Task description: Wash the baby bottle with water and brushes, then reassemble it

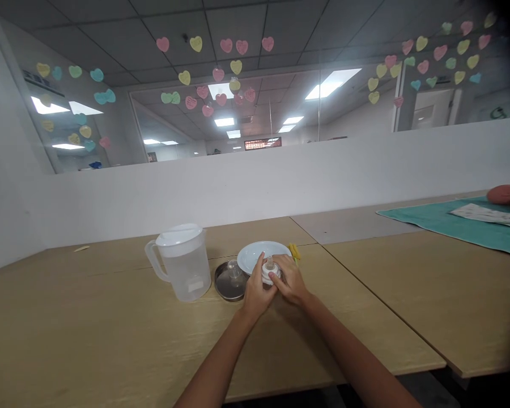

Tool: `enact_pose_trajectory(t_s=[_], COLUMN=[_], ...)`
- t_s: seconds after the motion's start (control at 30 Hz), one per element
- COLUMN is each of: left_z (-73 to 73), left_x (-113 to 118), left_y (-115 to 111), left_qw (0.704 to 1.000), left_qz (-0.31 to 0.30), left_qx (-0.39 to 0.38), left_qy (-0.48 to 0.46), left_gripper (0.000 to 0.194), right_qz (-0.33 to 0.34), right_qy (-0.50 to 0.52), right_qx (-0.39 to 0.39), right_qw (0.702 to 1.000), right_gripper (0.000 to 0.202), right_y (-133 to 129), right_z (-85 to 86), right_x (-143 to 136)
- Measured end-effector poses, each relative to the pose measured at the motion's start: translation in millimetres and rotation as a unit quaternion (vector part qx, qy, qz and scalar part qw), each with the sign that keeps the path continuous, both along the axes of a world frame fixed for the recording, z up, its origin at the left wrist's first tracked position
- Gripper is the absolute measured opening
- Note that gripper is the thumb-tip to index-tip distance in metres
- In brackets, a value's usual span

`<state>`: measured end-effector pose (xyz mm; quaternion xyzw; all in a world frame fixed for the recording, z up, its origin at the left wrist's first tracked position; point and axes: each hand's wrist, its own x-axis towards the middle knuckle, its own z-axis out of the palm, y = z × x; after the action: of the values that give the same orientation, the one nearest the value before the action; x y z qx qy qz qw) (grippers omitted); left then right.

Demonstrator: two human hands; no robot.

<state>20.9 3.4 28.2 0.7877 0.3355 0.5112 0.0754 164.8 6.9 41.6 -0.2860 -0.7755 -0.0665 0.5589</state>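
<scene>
Between my two hands is a baby bottle (271, 273), seen from above by its white collar and clear teat; its lower part is hidden by my fingers. My left hand (255, 286) wraps round its left side. On the other side, my right hand (292, 279) closes round the collar, the thumb across its front. Just behind the hands lies a white bowl (255, 253). To the left, a round steel tray (221, 290) holds a clear dome-shaped cap (234, 270).
A clear plastic jug (190, 272) with a white lid stands left of the tray. A yellow object (294, 251) lies by the bowl's right edge. At far right a teal towel (463, 224) bears a patterned cloth (488, 215) and a reddish object (505, 194). Behind the table rises a white wall (238, 187).
</scene>
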Motion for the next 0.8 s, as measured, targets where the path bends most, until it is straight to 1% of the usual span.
enact_pose_trajectory(t_s=[0.13,0.33,0.57,0.73,0.8], left_z=[1.8,1.7,3.3,3.4,3.1], left_x=[-0.1,0.2,-0.2,-1.6,-1.6], left_y=[0.0,2.3,1.1,1.8,2.0], left_qw=[0.999,0.996,0.991,0.991,0.992], left_qz=[0.024,0.062,0.107,0.111,0.107], left_qx=[0.027,0.043,0.064,0.055,0.056], left_qy=[0.023,0.051,0.049,0.048,0.046], left_gripper=[0.065,0.070,0.076,0.075,0.072], right_qz=[0.011,-0.023,-0.058,-0.085,-0.090], right_qy=[0.035,0.075,0.099,0.103,0.106], right_qx=[-0.008,0.006,0.050,0.100,0.120], right_qw=[0.999,0.997,0.992,0.986,0.983], right_gripper=[0.027,0.025,0.029,0.030,0.030], right_y=[2.4,3.3,3.0,1.5,0.7], right_z=[-1.9,-2.0,-0.2,-0.7,-1.1], right_x=[-0.9,-3.3,2.1,3.6,2.3])
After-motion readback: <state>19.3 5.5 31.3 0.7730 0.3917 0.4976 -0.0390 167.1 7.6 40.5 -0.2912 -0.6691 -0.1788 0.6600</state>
